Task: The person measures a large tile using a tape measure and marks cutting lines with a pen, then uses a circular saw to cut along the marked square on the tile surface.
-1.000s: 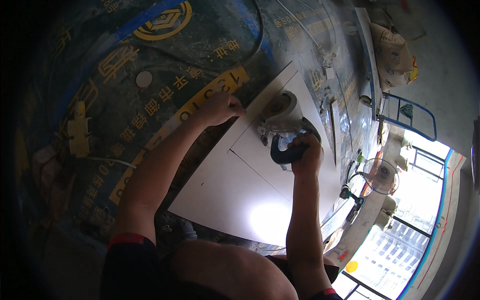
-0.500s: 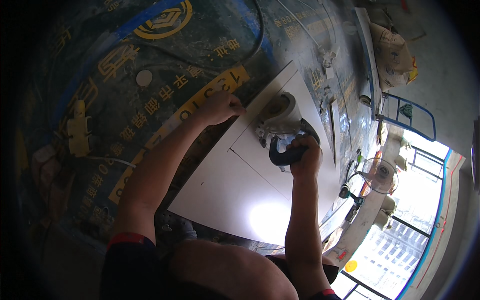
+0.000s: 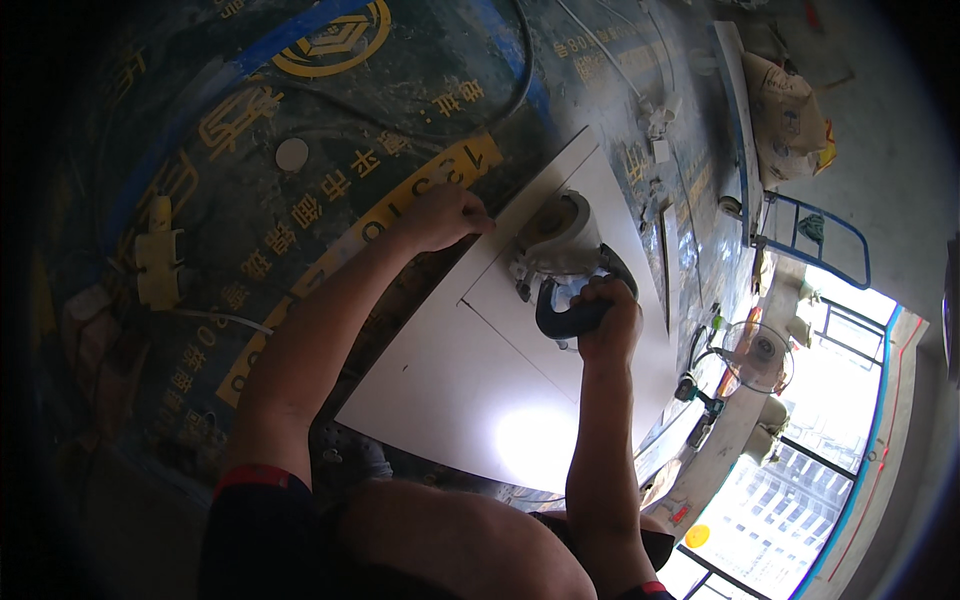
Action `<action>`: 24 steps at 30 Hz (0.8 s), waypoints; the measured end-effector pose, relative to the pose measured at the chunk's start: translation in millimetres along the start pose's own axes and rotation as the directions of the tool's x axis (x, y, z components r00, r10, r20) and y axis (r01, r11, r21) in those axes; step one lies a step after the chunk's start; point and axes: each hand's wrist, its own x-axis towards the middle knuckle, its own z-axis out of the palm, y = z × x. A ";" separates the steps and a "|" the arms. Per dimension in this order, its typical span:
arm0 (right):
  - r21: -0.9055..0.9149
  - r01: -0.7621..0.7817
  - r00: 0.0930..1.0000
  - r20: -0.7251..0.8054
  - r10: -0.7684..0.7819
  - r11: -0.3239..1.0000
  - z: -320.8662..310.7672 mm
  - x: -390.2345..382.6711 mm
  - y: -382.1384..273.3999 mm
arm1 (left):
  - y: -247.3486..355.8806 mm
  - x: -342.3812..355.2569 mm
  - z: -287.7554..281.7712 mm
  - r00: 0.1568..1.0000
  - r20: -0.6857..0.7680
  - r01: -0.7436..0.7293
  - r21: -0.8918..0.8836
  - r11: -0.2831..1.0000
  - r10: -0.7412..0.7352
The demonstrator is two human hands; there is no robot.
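Observation:
A large white board [image 3: 430, 400] lies tilted in view before me, with thin dark lines marked on it. On its upper part stands a handheld circular saw [image 3: 562, 240] with a pale rounded guard and a dark loop handle. My right hand [image 3: 612, 312] is wrapped round that handle. At the board's left edge my left hand [image 3: 452, 218] is closed, its fingertips curled against the edge. The saw's blade is hidden under the guard and body. A bright patch of light falls on the board's near part.
Dark green printed sheeting [image 3: 330, 210] covers the floor. A black cable [image 3: 522, 70] curves beyond the board. A cream plastic piece [image 3: 158, 262] lies at left. Toward the right are a round wire-guarded fan [image 3: 760, 352], a cordless drill [image 3: 703, 396], a blue-framed trolley [image 3: 835, 240] and a paper sack [image 3: 785, 115].
The view has shifted slightly. The saw and my right hand sit a touch further left on the board. My left hand stays at the board's edge.

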 end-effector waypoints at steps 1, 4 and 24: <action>0.007 0.001 1.000 -0.003 -0.001 1.000 0.5 -0.4 -0.1 | -0.3 0.5 0.2 1.000 -0.001 -0.001 -0.001 1.000 0.001; 0.003 0.004 1.000 -0.005 -0.004 1.000 1.2 -2.0 0.5 | -0.7 0.9 -0.6 1.000 0.003 0.002 0.004 1.000 -0.002; -0.017 0.006 1.000 -0.014 -0.006 1.000 -0.1 -16.0 3.8 | -2.0 0.9 -0.5 1.000 0.009 0.013 0.010 1.000 -0.013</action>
